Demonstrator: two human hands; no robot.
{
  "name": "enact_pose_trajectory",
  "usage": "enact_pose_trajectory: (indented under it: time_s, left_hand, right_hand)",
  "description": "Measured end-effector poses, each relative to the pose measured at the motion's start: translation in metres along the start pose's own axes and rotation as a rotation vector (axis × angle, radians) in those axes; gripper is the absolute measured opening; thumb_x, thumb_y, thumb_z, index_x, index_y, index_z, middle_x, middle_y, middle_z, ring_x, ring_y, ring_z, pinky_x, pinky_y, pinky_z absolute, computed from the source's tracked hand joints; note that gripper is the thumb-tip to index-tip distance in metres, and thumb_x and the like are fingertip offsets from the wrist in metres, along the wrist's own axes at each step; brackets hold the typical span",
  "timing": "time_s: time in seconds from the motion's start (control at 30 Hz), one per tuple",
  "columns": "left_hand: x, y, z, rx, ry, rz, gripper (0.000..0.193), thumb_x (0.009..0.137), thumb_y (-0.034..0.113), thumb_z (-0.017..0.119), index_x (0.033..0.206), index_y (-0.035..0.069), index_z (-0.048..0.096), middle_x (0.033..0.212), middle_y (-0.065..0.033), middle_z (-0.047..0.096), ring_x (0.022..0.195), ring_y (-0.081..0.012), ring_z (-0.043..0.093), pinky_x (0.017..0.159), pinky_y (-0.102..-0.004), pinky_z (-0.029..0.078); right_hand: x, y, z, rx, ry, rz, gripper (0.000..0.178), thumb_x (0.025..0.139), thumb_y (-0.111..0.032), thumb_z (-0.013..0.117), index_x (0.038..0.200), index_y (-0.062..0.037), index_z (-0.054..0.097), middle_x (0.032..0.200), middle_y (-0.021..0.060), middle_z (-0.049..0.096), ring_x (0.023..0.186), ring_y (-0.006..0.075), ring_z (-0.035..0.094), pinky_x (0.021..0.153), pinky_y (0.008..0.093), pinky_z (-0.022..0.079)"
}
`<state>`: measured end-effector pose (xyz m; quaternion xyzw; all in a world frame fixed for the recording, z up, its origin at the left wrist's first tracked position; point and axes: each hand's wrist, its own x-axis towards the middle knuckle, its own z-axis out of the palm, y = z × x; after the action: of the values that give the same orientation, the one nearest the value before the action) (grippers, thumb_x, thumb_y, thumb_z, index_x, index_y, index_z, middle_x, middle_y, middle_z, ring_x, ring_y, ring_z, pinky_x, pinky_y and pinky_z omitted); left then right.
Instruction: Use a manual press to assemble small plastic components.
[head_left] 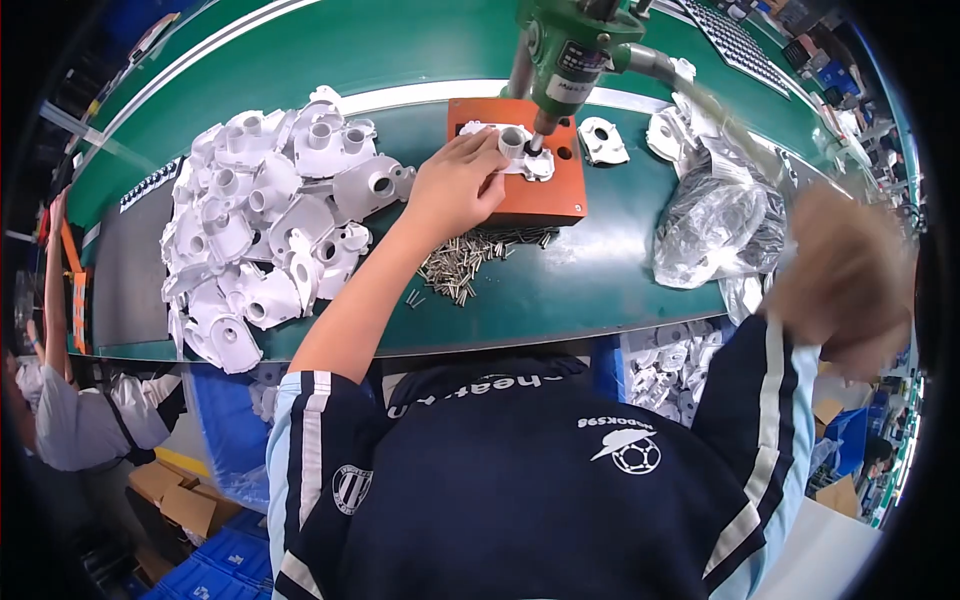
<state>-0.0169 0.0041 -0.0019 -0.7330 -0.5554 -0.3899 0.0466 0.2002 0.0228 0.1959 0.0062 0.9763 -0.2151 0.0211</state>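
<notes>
Under the green press (570,70) sits an orange fixture block (545,200) with a white plastic part (512,142) on top. The part has a short round tube, and the press's tip comes down at its right side. My left hand (460,182) reaches in from the lower left and holds the part against the block, fingers over its left end. My right hand (845,280) is raised at the far right, smeared by motion, so its fingers cannot be made out. In front of the block lies a heap of small metal pins (460,268).
Many similar white parts (250,210) are piled on the left of the green bench (480,325). Right of the block lie a single white part (602,141) and a clear plastic bag (715,225). Blue bins stand below the bench edge. Another person's arm (56,280) shows far left.
</notes>
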Motion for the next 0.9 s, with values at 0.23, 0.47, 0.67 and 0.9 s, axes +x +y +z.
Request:
enact_pose_trajectory:
  time_s: [0.23, 0.47, 0.67, 0.9]
  left_hand:
    - [0.009, 0.006, -0.004, 0.008, -0.085, -0.103, 0.033, 0.078, 0.021, 0.06, 0.107, 0.005, 0.055, 0.113, -0.017, 0.059, 0.108, -0.034, 0.054, 0.092, -0.0412, 0.044]
    - [0.045, -0.033, 0.005, -0.013, -0.254, 0.097, 0.052, 0.079, 0.04, 0.06, 0.12, 0.011, 0.046, 0.113, -0.0142, 0.057, 0.104, -0.0346, 0.054, 0.094, -0.0425, 0.037]
    - [0.086, 0.001, -0.037, 0.277, -0.498, -0.089, 0.05, 0.075, 0.042, 0.06, 0.121, 0.025, 0.048, 0.108, -0.014, 0.058, 0.093, -0.0329, 0.061, 0.077, -0.0418, 0.051]
    - [0.097, -0.095, -0.041, 0.467, -0.238, -0.411, 0.05, 0.079, 0.036, 0.062, 0.123, 0.017, 0.048, 0.11, -0.0244, 0.048, 0.088, -0.0417, 0.06, 0.08, -0.0434, 0.05]
  right_hand:
    - [-0.052, 0.014, 0.021, 0.214, 0.086, -0.211, 0.03, 0.072, -0.015, 0.063, 0.047, -0.0087, 0.047, 0.043, 0.0025, 0.041, 0.041, 0.0243, 0.044, 0.051, 0.0319, 0.039]
    - [0.008, 0.066, -0.079, 0.927, 1.505, -0.178, 0.034, 0.089, -0.044, 0.05, 0.096, -0.0127, 0.059, 0.075, 0.0042, 0.059, 0.067, 0.0173, 0.056, 0.06, 0.0325, 0.046]
    - [0.009, 0.248, -0.028, 0.763, 1.073, 0.41, 0.036, 0.089, -0.039, 0.051, 0.098, -0.0055, 0.056, 0.077, 0.0042, 0.058, 0.069, 0.0195, 0.053, 0.066, 0.0286, 0.043]
    - [0.01, 0.237, 0.131, -0.322, 0.657, 1.025, 0.046, 0.083, -0.038, 0.06, 0.122, -0.0154, 0.052, 0.121, 0.019, 0.052, 0.107, 0.0359, 0.052, 0.09, 0.0441, 0.04]
